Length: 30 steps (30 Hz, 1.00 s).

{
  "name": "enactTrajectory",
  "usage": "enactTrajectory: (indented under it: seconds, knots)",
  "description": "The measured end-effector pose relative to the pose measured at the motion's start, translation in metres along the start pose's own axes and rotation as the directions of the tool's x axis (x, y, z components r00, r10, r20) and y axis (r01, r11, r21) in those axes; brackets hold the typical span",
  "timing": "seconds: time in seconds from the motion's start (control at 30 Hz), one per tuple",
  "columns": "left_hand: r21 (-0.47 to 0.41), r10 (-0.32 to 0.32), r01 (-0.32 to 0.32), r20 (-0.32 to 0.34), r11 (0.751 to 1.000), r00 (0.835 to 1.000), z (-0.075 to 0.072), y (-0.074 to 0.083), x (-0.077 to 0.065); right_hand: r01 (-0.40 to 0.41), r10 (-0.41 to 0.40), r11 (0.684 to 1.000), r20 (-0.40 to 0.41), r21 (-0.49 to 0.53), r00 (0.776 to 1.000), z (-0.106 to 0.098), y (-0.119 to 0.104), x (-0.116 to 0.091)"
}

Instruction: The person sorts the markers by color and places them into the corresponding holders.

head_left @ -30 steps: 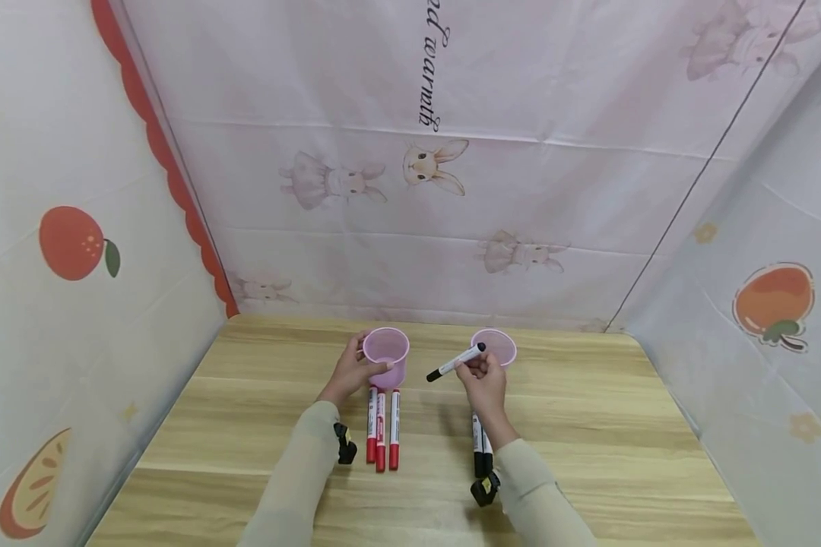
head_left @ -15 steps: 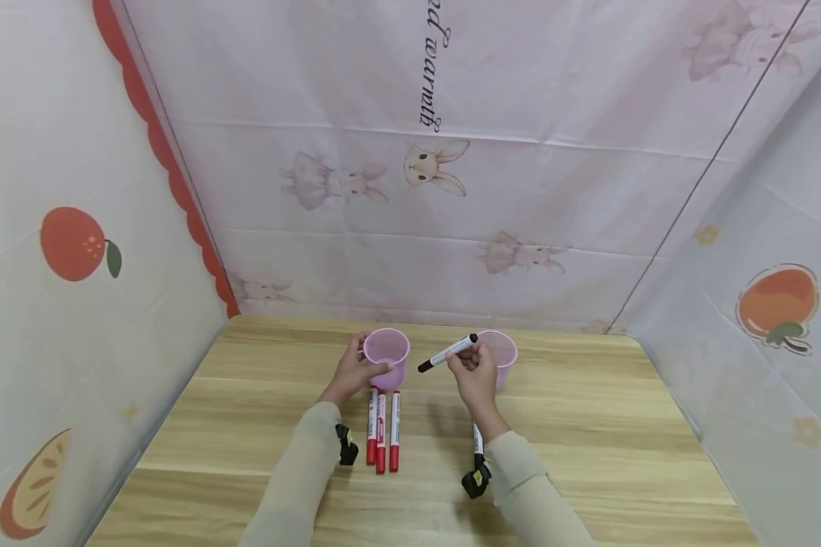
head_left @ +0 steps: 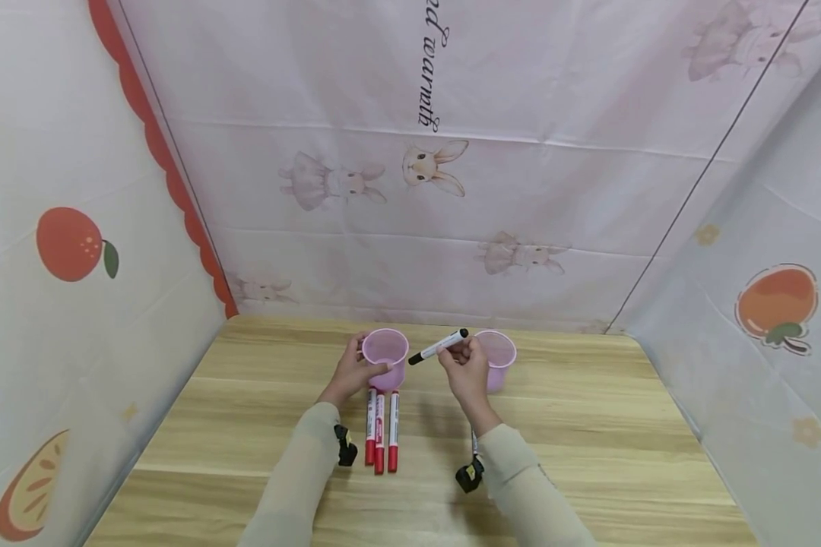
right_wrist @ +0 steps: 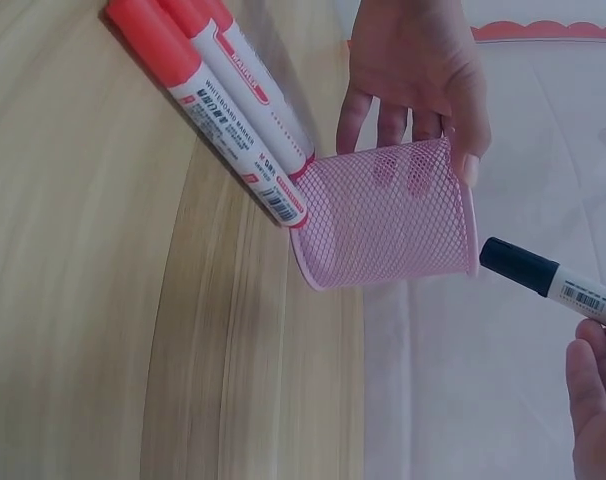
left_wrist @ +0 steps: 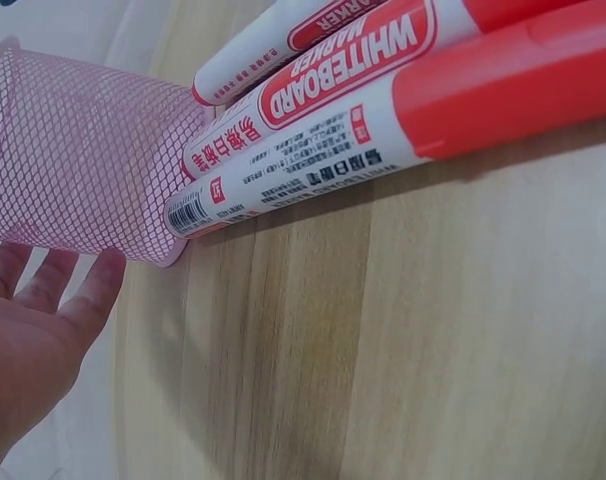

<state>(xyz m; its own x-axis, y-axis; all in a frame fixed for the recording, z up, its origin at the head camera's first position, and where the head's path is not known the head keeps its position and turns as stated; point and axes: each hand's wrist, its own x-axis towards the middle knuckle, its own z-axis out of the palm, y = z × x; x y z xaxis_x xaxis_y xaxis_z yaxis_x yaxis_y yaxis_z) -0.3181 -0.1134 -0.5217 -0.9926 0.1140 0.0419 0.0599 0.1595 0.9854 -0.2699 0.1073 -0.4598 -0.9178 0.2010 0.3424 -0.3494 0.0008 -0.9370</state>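
Note:
My left hand (head_left: 347, 374) grips a pink mesh pen cup (head_left: 395, 377) standing upright on the table, its thumb over the near rim and its fingers around the left side. In my right hand (head_left: 468, 378), thumb and fingers pinch a black-capped whiteboard marker (head_left: 429, 351). The marker is held tilted in the air, its lower black end just right of that cup's rim. In the right wrist view the marker's black end (right_wrist: 515, 265) is close to the cup's mouth (right_wrist: 471, 225). Several red whiteboard markers (head_left: 393, 433) lie in front of the left cup.
A second pink mesh cup (head_left: 496, 378) stands behind my right hand, partly covered by it. Another marker (head_left: 474, 444) lies under my right wrist, mostly hidden. The wood-grain table (head_left: 609, 425) is bounded by printed cloth walls at the back and sides.
My right hand has moved left with the black-capped marker, from in front of the right cup towards the left cup's rim. My left hand and its cup stay in place.

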Motion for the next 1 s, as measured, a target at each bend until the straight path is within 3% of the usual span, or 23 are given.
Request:
enactTrajectory:
  seconds: [0.1, 0.2, 0.27, 0.63, 0.9, 1.0]
  knots:
    - [-0.004, -0.006, 0.006, 0.001, 1.000, 1.000, 0.000, 0.000, 0.000, -0.004, 0.004, 1.000, -0.004, 0.001, 1.000, 0.003, -0.001, 0.000]
    - [0.003, 0.006, -0.006, -0.030, 1.000, 1.000, 0.001, -0.013, 0.006, -0.004, 0.004, 1.000, -0.013, 0.013, 1.000, 0.008, -0.002, 0.000]
    - [0.004, 0.002, -0.001, -0.031, 1.000, 1.000, 0.001, -0.014, 0.007, -0.001, 0.001, 1.000, -0.014, 0.021, 1.000, 0.010, -0.001, 0.000]
    - [-0.044, -0.024, 0.026, 0.047, 0.999, 0.999, -0.001, 0.015, -0.009, -0.010, 0.010, 1.000, -0.013, -0.001, 1.000, 0.022, 0.003, -0.004]
    - [-0.054, -0.008, 0.008, 0.008, 0.998, 1.000, 0.000, -0.007, 0.002, 0.001, -0.001, 1.000, -0.001, -0.012, 1.000, 0.031, 0.011, -0.004]
    - [-0.043, -0.002, 0.003, 0.016, 0.999, 1.000, -0.001, -0.009, 0.003, 0.007, -0.007, 1.000, -0.015, -0.012, 1.000, 0.034, 0.025, 0.000]
